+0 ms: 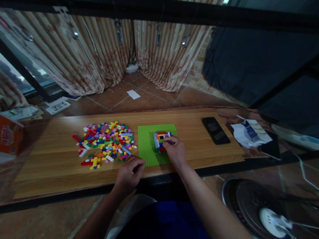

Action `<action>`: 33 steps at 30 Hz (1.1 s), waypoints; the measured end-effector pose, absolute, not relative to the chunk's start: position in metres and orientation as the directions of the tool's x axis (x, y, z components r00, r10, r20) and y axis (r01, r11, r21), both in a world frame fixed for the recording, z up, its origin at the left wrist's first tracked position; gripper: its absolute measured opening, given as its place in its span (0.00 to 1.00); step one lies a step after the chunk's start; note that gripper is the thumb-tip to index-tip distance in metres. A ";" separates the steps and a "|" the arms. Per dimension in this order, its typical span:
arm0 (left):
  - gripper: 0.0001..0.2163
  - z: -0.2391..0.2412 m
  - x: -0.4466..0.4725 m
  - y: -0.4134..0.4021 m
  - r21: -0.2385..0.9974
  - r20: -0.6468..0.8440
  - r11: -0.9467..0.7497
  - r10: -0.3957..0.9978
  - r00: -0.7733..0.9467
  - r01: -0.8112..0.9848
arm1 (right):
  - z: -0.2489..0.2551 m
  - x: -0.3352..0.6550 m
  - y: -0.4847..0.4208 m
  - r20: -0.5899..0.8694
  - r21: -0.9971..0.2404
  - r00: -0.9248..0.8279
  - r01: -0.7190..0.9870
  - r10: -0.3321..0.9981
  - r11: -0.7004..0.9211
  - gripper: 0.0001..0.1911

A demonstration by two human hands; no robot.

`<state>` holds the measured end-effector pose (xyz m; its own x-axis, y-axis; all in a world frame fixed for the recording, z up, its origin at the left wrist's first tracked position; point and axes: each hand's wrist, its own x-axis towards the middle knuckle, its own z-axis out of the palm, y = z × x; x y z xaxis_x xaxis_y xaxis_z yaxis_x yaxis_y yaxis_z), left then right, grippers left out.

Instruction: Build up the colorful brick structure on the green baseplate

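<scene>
A green baseplate [147, 145] lies on the wooden board [57, 157], with a small multicoloured brick build [160, 138] standing on its right half. My right hand [175, 150] rests on the build's right side, fingertips pressing on its top bricks. My left hand [129, 173] sits at the baseplate's near left corner, fingers curled against the board; whether it holds a brick is hidden. A heap of loose coloured bricks [105, 142] is spread left of the baseplate.
A black phone [216, 130] lies on the board to the right, papers [250, 133] beyond it. An orange box [5, 135] stands at far left. A fan [263, 215] sits low right. A black bar [171, 11] crosses the top.
</scene>
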<state>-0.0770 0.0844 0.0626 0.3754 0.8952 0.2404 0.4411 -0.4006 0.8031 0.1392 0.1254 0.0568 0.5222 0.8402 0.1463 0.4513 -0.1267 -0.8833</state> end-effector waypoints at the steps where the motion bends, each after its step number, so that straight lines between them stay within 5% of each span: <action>1: 0.06 0.061 -0.077 0.085 0.802 0.243 -0.403 0.895 0.374 0.442 | 0.057 0.139 0.126 0.136 -0.886 0.521 0.444 0.843 -0.132 0.08; 5: 0.06 0.057 -0.076 0.085 0.801 0.268 -0.412 0.895 0.356 0.434 | 0.061 0.139 0.125 0.111 -0.912 0.504 0.393 0.857 -0.113 0.07; 10: 0.07 0.065 -0.083 0.076 0.849 0.257 -0.375 0.909 0.328 0.372 | 0.070 0.153 0.116 0.080 -0.991 0.484 0.134 0.872 0.017 0.10; 15: 0.07 0.077 -0.115 0.065 0.839 0.289 -0.327 0.945 0.155 0.434 | 0.080 0.176 0.099 0.002 -1.000 0.621 -0.019 0.784 0.018 0.15; 22: 0.19 0.072 -0.177 0.070 0.694 0.502 -0.081 0.767 -0.400 0.715 | 0.087 0.134 0.087 0.123 -0.985 0.458 0.166 0.880 0.051 0.11; 27: 0.32 0.061 -0.190 0.073 0.518 0.457 0.019 0.839 -0.295 0.855 | 0.084 0.072 0.087 0.180 -0.848 0.044 0.514 0.983 0.132 0.10; 33: 0.31 0.055 -0.179 0.085 0.391 0.404 0.091 0.877 -0.260 0.916 | 0.077 0.034 0.096 0.185 -0.639 -0.085 0.746 0.979 0.186 0.09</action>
<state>-0.1788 0.0848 0.0553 -0.2601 0.8770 0.4040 0.9158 0.0914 0.3911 0.0344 0.0960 0.0769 -0.0854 0.9791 0.1846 0.7465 0.1856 -0.6390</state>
